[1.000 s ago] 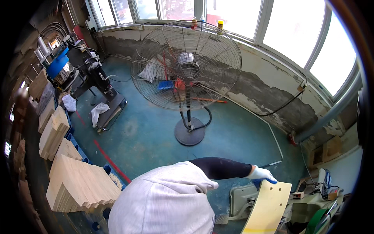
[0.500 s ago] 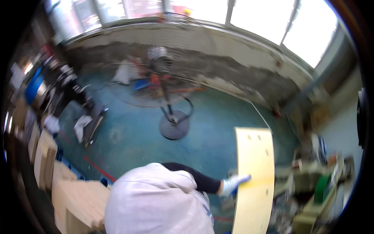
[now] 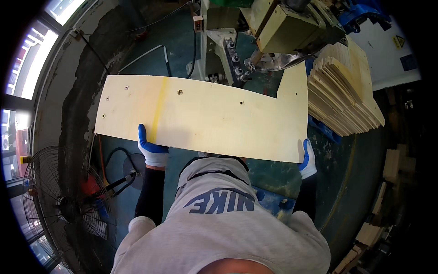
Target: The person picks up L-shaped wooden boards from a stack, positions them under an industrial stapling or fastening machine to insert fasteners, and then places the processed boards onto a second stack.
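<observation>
A large pale plywood panel point(image 3: 205, 121) lies level across in front of me, with a yellow stripe and several small holes, some with metal inserts. Its right end rises into an upright part, leaving a notch along the far edge. My left hand point(image 3: 152, 147), in a blue and white glove, grips the near edge beside the stripe, thumb on top. At the right end, my right hand point(image 3: 307, 158), gloved the same way, closes on the near corner. Just beyond the far edge stands a greenish machine point(image 3: 283, 29) with a metal arm; the panel partly hides its lower section.
A stack of cut plywood panels point(image 3: 344, 91) stands at the right, beside the machine. To the left is a pedestal fan point(image 3: 68, 208) near the windows. Wood pieces point(image 3: 369, 233) lie along the lower right. A blue pallet point(image 3: 273, 201) shows on the floor near my body.
My view has swung from the fan and window wall to the machine. The panel, earlier upright at my right, now lies across in front of me, with both hands visible on it.
</observation>
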### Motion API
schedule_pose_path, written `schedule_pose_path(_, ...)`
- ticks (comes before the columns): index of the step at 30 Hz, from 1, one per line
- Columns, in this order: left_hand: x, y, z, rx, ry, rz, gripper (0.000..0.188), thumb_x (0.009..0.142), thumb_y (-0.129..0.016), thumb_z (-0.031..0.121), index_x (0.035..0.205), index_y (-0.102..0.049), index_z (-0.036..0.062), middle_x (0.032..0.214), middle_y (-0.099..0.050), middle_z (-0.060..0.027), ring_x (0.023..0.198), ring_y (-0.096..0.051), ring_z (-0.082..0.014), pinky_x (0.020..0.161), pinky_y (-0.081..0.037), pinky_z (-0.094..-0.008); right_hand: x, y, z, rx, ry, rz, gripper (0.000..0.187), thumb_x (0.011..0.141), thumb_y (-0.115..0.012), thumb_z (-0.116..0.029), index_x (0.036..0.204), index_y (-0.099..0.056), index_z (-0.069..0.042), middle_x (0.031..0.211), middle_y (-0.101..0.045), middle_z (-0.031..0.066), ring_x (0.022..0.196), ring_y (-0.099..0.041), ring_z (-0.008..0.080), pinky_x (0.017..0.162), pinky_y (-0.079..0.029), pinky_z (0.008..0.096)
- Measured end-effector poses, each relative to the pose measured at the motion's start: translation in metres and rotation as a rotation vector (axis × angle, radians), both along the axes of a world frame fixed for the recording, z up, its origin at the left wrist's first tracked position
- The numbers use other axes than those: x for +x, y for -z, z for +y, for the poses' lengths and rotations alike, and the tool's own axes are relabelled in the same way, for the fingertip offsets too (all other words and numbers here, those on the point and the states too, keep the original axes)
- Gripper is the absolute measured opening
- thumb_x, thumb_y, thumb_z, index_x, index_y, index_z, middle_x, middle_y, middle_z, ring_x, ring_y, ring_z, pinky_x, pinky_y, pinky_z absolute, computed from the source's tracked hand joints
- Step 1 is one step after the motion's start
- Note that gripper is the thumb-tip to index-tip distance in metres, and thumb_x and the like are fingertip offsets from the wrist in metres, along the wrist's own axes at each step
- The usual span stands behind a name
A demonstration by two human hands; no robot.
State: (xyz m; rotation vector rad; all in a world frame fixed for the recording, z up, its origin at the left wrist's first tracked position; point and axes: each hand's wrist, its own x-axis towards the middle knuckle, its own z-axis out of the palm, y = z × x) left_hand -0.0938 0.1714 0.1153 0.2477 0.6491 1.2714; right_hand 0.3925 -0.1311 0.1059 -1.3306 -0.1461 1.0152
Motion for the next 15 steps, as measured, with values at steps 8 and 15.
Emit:
schedule_pose_path(8, 0.000, 0.008, 0.020, 0.096, 0.026, -0.024, 0.051, 0.106, -0.049, 0.037, 0.142, -0.050, 0.0027, 0.138, -0.060, -0.0130, 0.122, -0.061, -0.0306, 0.103, -0.050, -0.0453, -0.041, -0.032, 0.029, -0.162, 0.160, -0.429, 0.034, 0.102, -0.063, -0.018, 0.127, -0.057, 0.005, 0.117, -0.066, 0.0069, 0.104, -0.063, 0.0122, 0.093, -0.050, 0.0264)
schedule_pose_path(15, -0.002, 0.009, 0.019, 0.128, 0.063, -0.017, 0.053, 0.105, -0.049, 0.040, 0.144, -0.050, 0.0034, 0.142, -0.058, -0.0131, 0.127, -0.058, -0.0312, 0.108, -0.047, -0.0450, -0.049, -0.037, 0.023, -0.150, 0.174, -0.460, 0.031, 0.102, -0.062, -0.016, 0.125, -0.058, 0.005, 0.117, -0.066, 0.0066, 0.104, -0.062, 0.0112, 0.093, -0.049, 0.0257)
